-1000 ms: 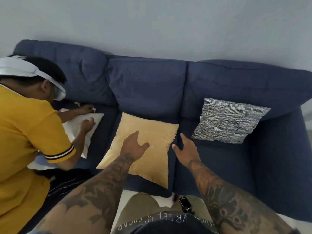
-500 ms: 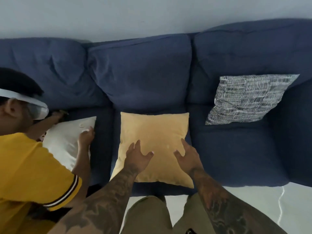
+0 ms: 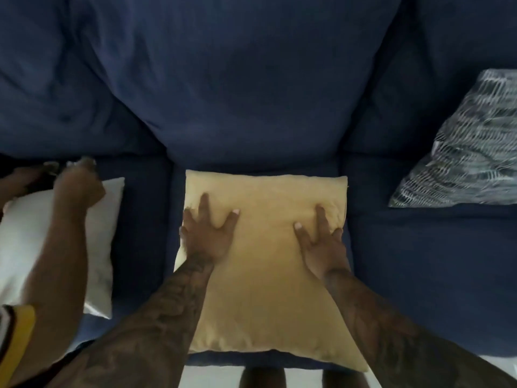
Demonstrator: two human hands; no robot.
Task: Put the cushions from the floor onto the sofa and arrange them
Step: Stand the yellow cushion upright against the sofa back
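A yellow cushion (image 3: pixel 265 275) lies flat on the middle seat of the dark blue sofa (image 3: pixel 246 88). My left hand (image 3: pixel 208 233) presses on its left part with fingers spread. My right hand (image 3: pixel 321 242) lies on its right part, fingers spread, some of them at the cushion's right edge. Neither hand grips anything. A black-and-white patterned cushion (image 3: pixel 470 152) leans against the backrest on the right seat. A white cushion (image 3: pixel 25 247) lies on the left seat.
Another person's arm (image 3: pixel 67 233) in a yellow sleeve reaches across the white cushion at the left. White floor (image 3: pixel 212 376) shows below the sofa's front edge, with my legs in front of it.
The view has moved closer and down over the sofa. Both my hands slid farther up the yellow cushion and now press flat on it. The other person's arm shifted over the white cushion.
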